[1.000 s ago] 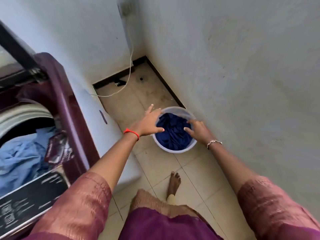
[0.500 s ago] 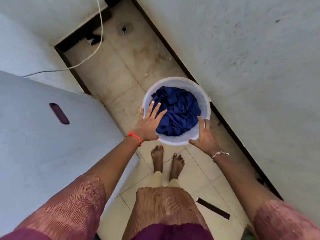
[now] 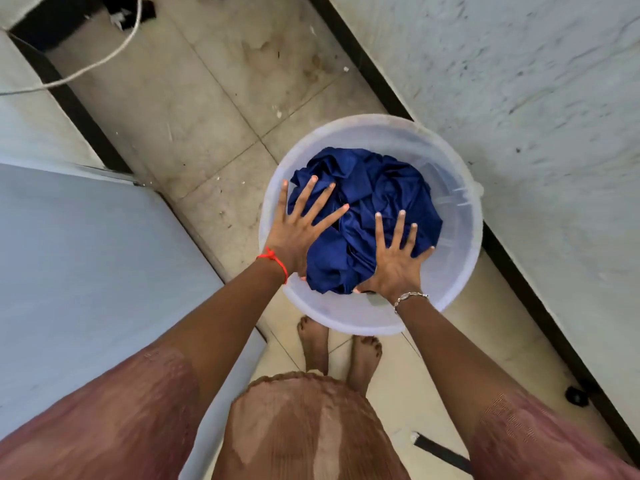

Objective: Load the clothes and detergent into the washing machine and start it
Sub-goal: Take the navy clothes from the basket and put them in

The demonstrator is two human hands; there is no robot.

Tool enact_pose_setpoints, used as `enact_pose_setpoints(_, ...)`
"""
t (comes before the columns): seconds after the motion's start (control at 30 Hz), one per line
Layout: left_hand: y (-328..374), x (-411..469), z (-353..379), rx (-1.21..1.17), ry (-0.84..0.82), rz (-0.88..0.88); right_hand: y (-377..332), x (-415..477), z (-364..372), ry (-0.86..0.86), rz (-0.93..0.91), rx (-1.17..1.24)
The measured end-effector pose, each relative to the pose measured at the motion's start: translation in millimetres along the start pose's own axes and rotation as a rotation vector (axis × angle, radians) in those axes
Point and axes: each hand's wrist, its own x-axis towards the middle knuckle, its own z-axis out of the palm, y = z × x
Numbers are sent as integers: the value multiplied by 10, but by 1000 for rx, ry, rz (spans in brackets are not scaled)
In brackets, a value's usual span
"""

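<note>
A white plastic bucket (image 3: 460,220) stands on the tiled floor just ahead of my bare feet. Crumpled dark blue clothes (image 3: 374,192) fill it. My left hand (image 3: 298,233), with a red thread at the wrist, lies flat on the left part of the cloth with its fingers spread. My right hand (image 3: 394,261), with a silver bracelet, rests with spread fingers on the near right part of the cloth. Neither hand has closed on the fabric. The washing machine's white side panel (image 3: 86,271) fills the left; its drum and lid are out of view.
A rough white wall (image 3: 519,98) with a black skirting runs along the right, close behind the bucket. A white cable (image 3: 104,60) trails across the floor at the top left. A small dark strip (image 3: 440,452) lies on the tiles by my right foot.
My view has dropped from the machine's open drum down to the bucket. Both hands moved from the bucket's rim onto the blue clothes, fingers spread.
</note>
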Motion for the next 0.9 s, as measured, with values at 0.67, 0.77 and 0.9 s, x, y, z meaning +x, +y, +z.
enact_pose_setpoints(0.67, 138, 937, 713, -252, -156, -20, 171, 890, 479, 122, -19, 288)
enact_pose_setpoints(0.77, 147, 855, 554, -289, -151, -28, 135, 816, 309, 140, -8, 297)
enact_pose_setpoints(0.9, 148, 533, 181, -304, -146, -22, 121, 506, -33, 139, -6, 271)
